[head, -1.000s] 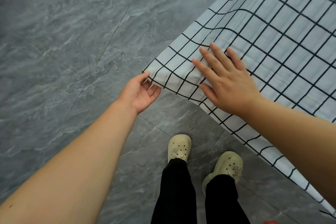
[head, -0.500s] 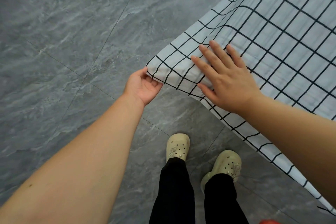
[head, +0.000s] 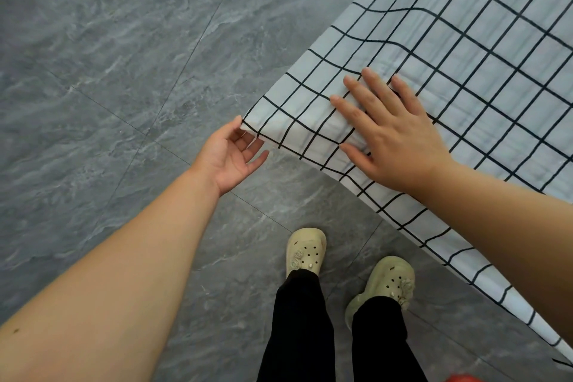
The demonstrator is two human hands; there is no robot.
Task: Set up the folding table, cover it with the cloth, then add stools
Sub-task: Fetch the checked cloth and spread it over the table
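Fingers of my left hand lie loose and open, palm up, beside the cloth at its near corner, only the thumb tip touching the hem. A second ago they were curled under that corner, so I judge the tugging is done. My right hand stays flat, fingers straight, pressing the cloth down just inside the same corner. Beyond it the cloth spreads over the table, which is hidden beneath, with ripples left to smooth. No container or stool is in view; stools come next.
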